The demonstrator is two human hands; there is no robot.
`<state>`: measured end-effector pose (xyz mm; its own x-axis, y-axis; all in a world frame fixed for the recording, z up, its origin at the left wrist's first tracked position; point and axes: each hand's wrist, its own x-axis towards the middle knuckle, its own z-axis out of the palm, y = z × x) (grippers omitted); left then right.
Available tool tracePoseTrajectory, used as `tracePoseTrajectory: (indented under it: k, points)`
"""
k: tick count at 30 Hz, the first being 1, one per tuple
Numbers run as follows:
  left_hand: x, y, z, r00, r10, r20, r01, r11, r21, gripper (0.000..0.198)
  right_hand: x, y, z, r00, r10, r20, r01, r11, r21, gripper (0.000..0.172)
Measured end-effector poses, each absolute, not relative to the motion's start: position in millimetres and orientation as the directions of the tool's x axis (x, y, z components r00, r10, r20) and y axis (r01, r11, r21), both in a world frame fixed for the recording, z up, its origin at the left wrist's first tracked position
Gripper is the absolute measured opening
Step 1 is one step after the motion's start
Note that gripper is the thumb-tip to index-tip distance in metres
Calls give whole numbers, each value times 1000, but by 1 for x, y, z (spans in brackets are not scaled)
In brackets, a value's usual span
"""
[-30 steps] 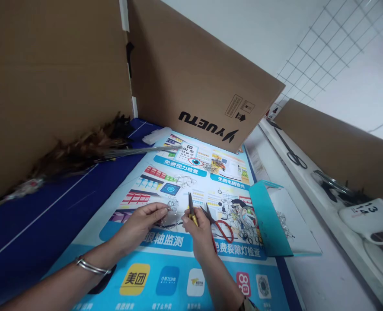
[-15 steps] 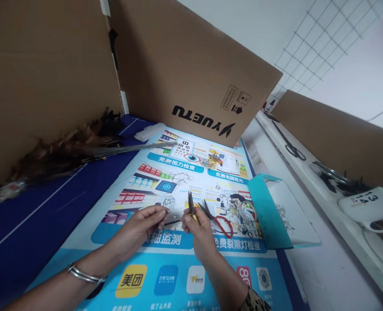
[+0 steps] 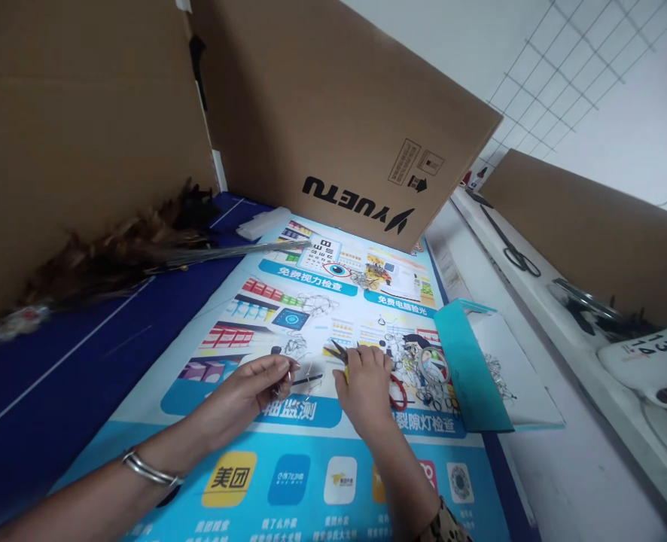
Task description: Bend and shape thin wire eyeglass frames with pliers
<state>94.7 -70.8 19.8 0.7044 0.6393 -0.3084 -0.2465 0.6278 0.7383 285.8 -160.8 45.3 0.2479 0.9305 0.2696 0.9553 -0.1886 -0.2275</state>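
My left hand (image 3: 266, 378) is closed in a pinch on a small, thin, shiny wire piece (image 3: 290, 370); its exact shape is too small to make out. To its right, my right hand (image 3: 367, 388) is low over the sheet, fingers bent and back up. Between its thumb and fingers show pliers (image 3: 338, 352) with dark, parted jaws and a yellow handle, pointing left. Scissors with red handles (image 3: 400, 393) lie partly under this hand, their blades hidden. A dark slim stick (image 3: 309, 379) and fine wire bits lie between the hands.
Tangled wire rings and a clear roll (image 3: 434, 364) lie right of the scissors, beside an open teal box (image 3: 472, 369). Brown feathers (image 3: 113, 245) with long stems lie at left. Cardboard panels (image 3: 333, 113) stand behind; a white shelf (image 3: 542, 301) with scissors runs along the right.
My right hand has turned palm down and moved right, over the scissors. The pliers have tipped from pointing up to pointing left. My left hand has hardly moved.
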Motion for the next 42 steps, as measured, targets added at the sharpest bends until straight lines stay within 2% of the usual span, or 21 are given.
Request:
tracePoseTrajectory:
  k: [2, 5, 8, 11, 14, 23, 30, 42]
  points:
    - [95, -72, 21, 711, 636, -300, -263, 636, 726, 17, 282, -163, 46, 206, 930, 304, 943, -106, -314, 22]
    - [96, -72, 22, 712, 641, -287, -286, 638, 715, 18, 275, -166, 46, 164, 940, 298, 828, 33, -560, 17]
    - [96, -73, 22, 693, 662, -286, -306, 630, 714, 18, 267, -168, 46, 176, 969, 171, 573, 41, -818, 16]
    - [97, -73, 21, 678, 673, -295, -315, 629, 710, 17, 260, -170, 48, 137, 991, 6, 245, -28, -969, 19]
    - [97, -75, 21, 692, 664, -283, -308, 627, 716, 16, 255, -171, 47, 94, 994, -61, 29, -64, -998, 23]
    - [95, -76, 20, 762, 608, -222, -294, 631, 718, 20, 258, -168, 41, 218, 969, -114, -119, -90, -989, 18]
    - [93, -74, 23, 767, 605, -213, -298, 631, 717, 18, 262, -168, 39, 247, 963, -110, -166, -70, -984, 18]
    - [93, -74, 30, 773, 612, -167, -310, 593, 743, 21, 263, -166, 39, 261, 964, -54, -126, -22, -992, 19]
